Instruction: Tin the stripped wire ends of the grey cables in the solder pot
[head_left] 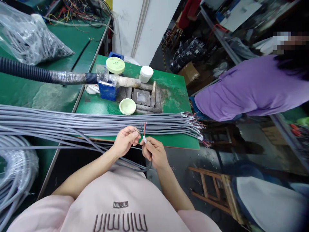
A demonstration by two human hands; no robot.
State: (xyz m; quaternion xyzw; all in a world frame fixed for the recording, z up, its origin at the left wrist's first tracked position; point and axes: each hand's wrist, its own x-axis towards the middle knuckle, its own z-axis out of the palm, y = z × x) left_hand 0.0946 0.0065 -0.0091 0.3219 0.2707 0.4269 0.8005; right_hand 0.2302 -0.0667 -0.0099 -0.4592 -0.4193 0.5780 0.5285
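Observation:
My right hand (154,152) grips the end of a grey cable (147,166), with its stripped coloured wires (144,129) sticking up above my fingers. My left hand (125,139) is closed in a pinch on one of those thin wire strands beside the right hand. Both hands hover just in front of the green table's (173,93) near edge. A long bundle of grey cables (72,124) lies across the table right behind my hands, its stripped ends (198,129) fanning out at the right.
A solder pot (142,96) sits on the table with a pale green lid (127,106), a white jar (146,74) and a blue box (108,88) around it. A corrugated hose (36,74) reaches in from the left. A person in purple (251,88) bends at right; a wooden stool (212,190) stands below.

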